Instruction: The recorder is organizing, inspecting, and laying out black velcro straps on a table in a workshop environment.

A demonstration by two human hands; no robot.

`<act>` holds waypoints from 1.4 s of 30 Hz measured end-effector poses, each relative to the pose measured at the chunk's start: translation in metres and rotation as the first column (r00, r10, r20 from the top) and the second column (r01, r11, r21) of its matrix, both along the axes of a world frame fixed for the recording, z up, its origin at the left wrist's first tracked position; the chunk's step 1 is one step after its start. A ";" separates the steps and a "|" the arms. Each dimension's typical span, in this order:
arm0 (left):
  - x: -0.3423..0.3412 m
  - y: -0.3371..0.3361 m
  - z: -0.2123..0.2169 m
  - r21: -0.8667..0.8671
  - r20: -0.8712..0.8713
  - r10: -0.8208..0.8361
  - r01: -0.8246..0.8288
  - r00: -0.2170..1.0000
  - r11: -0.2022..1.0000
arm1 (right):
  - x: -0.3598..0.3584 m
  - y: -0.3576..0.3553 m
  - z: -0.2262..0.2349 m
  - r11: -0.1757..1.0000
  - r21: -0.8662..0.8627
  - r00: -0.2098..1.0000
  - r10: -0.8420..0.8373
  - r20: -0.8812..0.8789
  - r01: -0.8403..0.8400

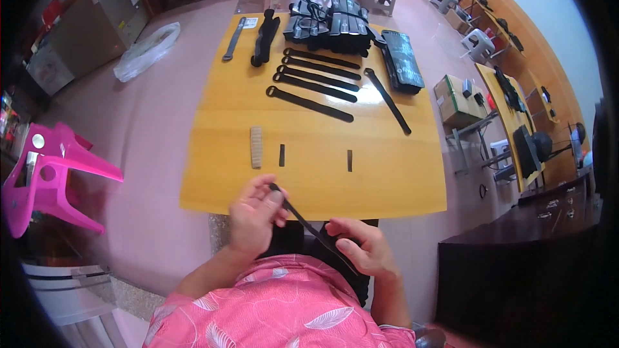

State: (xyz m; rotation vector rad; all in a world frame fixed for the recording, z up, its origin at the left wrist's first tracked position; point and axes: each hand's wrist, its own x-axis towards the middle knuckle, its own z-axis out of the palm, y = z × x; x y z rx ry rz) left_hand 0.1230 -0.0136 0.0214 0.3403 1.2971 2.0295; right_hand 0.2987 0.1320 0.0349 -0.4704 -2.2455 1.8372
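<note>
My left hand (256, 211) pinches one end of a black hook-and-loop strap (300, 217) just off the table's near edge. The strap slants down to the right, toward my lap. My right hand (364, 248) is curled around its lower stretch, thumb and fingers close to it; part of the strap is hidden there. On the table ahead lie a beige ribbed strip (256, 147) and two short black strips, one on the left (282, 155) and one on the right (349, 160). Farther off, several black straps with looped ends (316, 82) lie in a slanting row.
Another black strap (387, 101) lies apart at the right of the yellow table (219, 183). Packaged straps are heaped (332, 22) at the back, beside a dark package (403, 61). A grey strap (235, 38) and black bundle (264, 38) lie back left. A pink stool (55, 171) stands left.
</note>
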 end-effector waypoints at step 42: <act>0.040 0.014 0.008 -0.198 -0.284 -0.653 0.623 0.702 0.757 | 0.032 -0.003 0.023 0.713 -0.700 0.996 0.080 0.032 -0.035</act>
